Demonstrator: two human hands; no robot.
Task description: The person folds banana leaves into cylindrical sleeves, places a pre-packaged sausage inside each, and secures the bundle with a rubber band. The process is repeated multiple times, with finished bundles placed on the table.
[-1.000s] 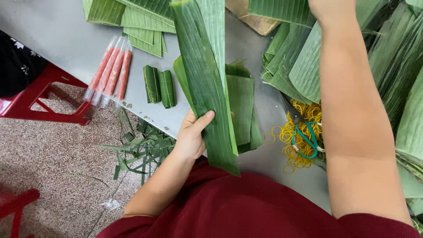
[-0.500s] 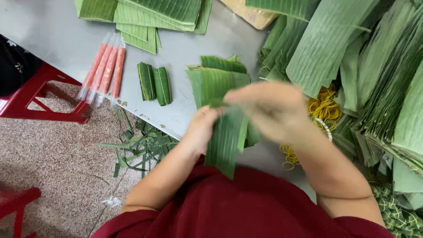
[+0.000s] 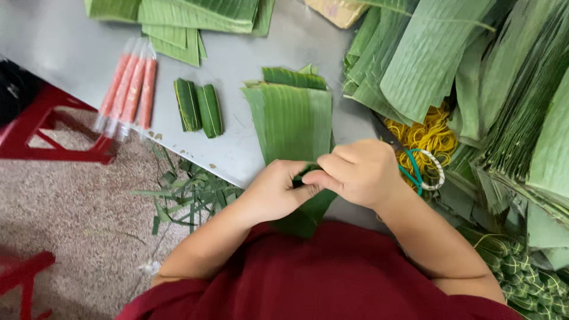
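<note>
my left hand (image 3: 274,192) and right hand (image 3: 357,172) together pinch the near end of a broad ribbed green banana leaf strip (image 3: 293,118) on the grey metal table (image 3: 65,41).

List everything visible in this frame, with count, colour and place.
banana leaf strip: one, green, on the table edge, pinched at its near end by both hands
wrapped leaf rolls: two, dark green, mid table
plastic-sleeved sausages: about four, orange-pink, table left
cut leaf stack: several, green, table top
leaf piles: many, green, right
rubber bands: heap, yellow, right of hands
scissors: one, teal handles, by the bands
leaf trimmings: scattered, green, floor
stool: red, left
left hand
right hand
</note>
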